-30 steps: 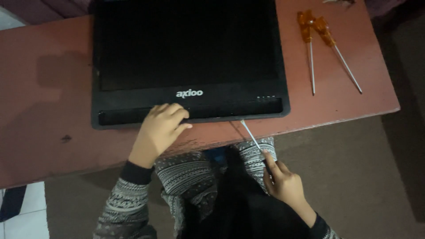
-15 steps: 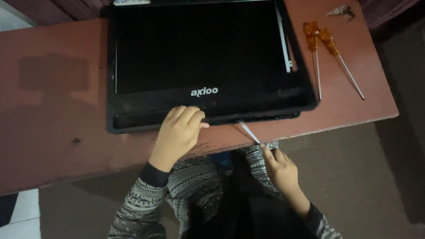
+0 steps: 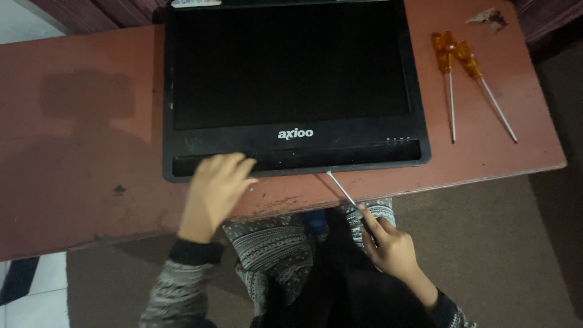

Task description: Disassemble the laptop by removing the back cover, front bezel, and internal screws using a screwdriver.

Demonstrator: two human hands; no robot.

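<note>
A black flat monitor [image 3: 291, 73] lies face up on a reddish-brown table [image 3: 79, 133]. My left hand [image 3: 212, 191] rests fingers-down on the monitor's lower left bezel, pressing its front edge. My right hand [image 3: 392, 246] is below the table edge and grips a screwdriver [image 3: 343, 191]. The thin metal shaft points up and left, and its tip touches the monitor's bottom edge near the middle. Patterned black-and-white sleeves cover both forearms.
Two orange-handled screwdrivers [image 3: 452, 67] lie side by side on the table to the right of the monitor. A small crumpled scrap [image 3: 489, 17] sits at the far right corner. Brown floor [image 3: 504, 243] shows below the table; white tiles [image 3: 30, 291] at lower left.
The view shifted, so the monitor sits differently in frame. My left hand slid slightly left along the bottom bezel. My right hand keeps the screwdriver tip at the monitor's lower edge.
</note>
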